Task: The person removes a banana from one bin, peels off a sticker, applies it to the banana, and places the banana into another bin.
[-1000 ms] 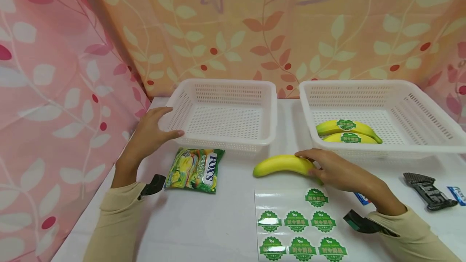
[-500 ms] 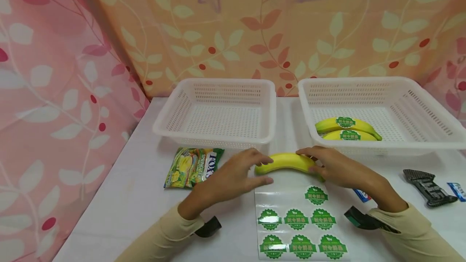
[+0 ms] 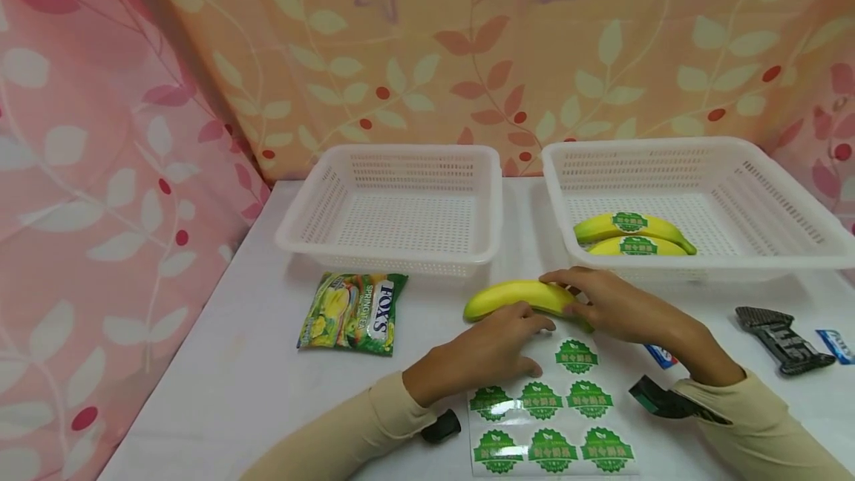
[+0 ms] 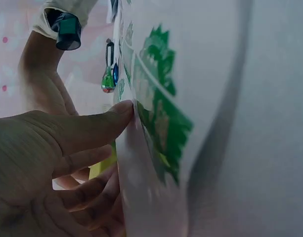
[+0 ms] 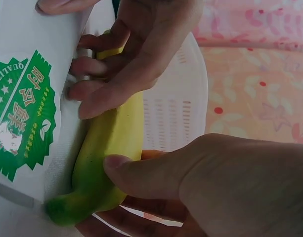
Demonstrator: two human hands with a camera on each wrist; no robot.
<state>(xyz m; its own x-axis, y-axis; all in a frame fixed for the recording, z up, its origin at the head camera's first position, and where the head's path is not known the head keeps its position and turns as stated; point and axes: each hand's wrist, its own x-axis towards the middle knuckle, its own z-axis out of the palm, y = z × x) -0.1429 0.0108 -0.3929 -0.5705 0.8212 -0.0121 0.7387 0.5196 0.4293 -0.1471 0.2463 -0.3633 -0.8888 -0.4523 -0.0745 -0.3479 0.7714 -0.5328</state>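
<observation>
A yellow banana [image 3: 490,298] lies on the white table behind a sheet of green stickers [image 3: 524,421]. My right hand [image 3: 624,306] grips its right end, thumb on the near side in the right wrist view, close to the green tip of the banana [image 5: 109,148]. Over the upper left of the sheet is my left hand [image 3: 484,351], fingers spread and loosely bent. In the left wrist view its thumb [image 4: 119,112] touches the sheet surface beside a green sticker [image 4: 166,128]; the other fingertips are partly hidden.
Two white plastic baskets stand at the back; the right basket [image 3: 768,262] holds two stickered bananas [image 3: 631,225], the left basket [image 3: 401,251] none. A green snack packet [image 3: 350,314] lies at left. A black wrapper [image 3: 784,340] and small blue packets [image 3: 835,346] lie at right.
My left hand has moved from beside the left basket rightward and toward me, past the banana's left end, onto the sticker sheet. The right hand still holds the banana.
</observation>
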